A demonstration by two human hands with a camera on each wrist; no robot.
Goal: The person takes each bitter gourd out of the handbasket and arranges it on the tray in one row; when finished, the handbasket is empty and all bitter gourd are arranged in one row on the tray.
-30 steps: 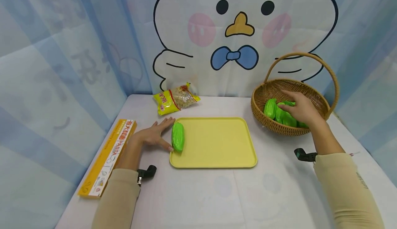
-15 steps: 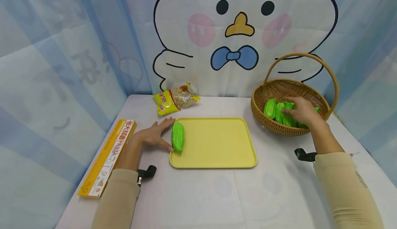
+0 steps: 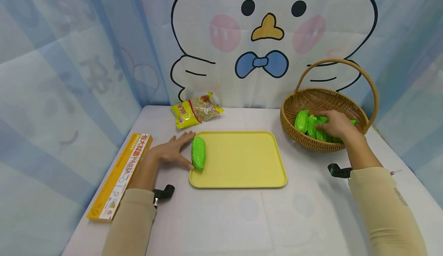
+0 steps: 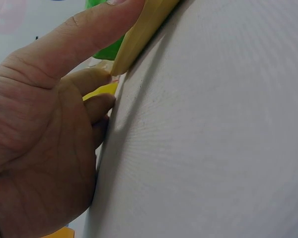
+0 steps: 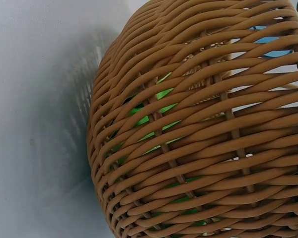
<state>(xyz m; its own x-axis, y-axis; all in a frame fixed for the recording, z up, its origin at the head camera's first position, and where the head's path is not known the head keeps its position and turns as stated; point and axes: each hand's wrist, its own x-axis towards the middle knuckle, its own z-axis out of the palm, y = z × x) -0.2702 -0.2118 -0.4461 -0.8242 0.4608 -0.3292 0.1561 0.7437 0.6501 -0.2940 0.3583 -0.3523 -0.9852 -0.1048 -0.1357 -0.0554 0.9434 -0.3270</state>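
In the head view, my left hand (image 3: 169,150) lies beside the yellow tray (image 3: 242,159), fingers spread, with the index fingertip and thumb at its left rim. A green ridged toy vegetable (image 3: 199,153), shaped like a bitter melon, lies lengthwise along that side of the tray. My right hand (image 3: 336,124) reaches into the wicker basket (image 3: 292,132), its thumb and forefinger around one of several similar green vegetables (image 3: 301,121); its other fingers are hidden. The right wrist view is filled by the basket's woven side (image 5: 203,124), with green showing through the gaps.
A yellow packet (image 3: 197,111) with a clear window lies behind the tray. A long orange and white pasta box (image 3: 121,177) lies along the table's left side, close to my left forearm. The basket's tall handle (image 3: 372,90) arches over behind my right hand.
My right hand has lowered from above the basket in among the green vegetables, and its fingers have closed in around one. My left hand, the tray and the vegetable on it have not moved.
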